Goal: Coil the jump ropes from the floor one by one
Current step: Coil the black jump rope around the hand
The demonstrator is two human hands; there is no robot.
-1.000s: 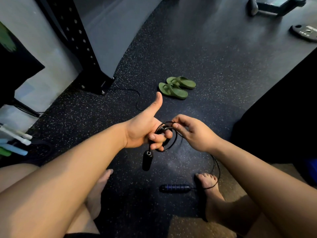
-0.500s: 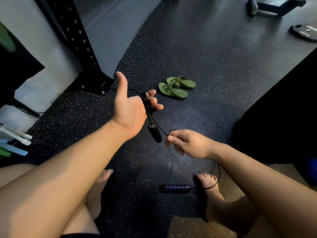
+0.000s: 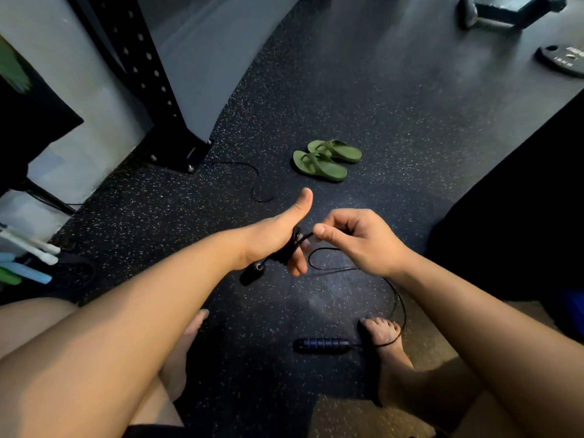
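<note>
A thin black jump rope (image 3: 395, 298) is wound in several turns around my left hand (image 3: 278, 238), whose thumb sticks up. One black handle (image 3: 251, 273) hangs just under that hand. My right hand (image 3: 357, 238) pinches the cord right beside the left fingers. From there the loose cord loops down to the floor, runs past my right foot and ends at the second handle (image 3: 322, 345), dark and ribbed, lying on the floor.
Green sandals (image 3: 325, 161) lie ahead on the speckled rubber floor (image 3: 379, 105). Another black cord (image 3: 252, 181) trails from the base of a black rack post (image 3: 177, 147). White and blue handles (image 3: 28, 260) lie at left. A weight plate (image 3: 562, 60) sits far right.
My left hand swung up and left, drawing the cord taut, then came back down beside the right hand. My right hand rose again and pinches the cord next to the left fingers.
</note>
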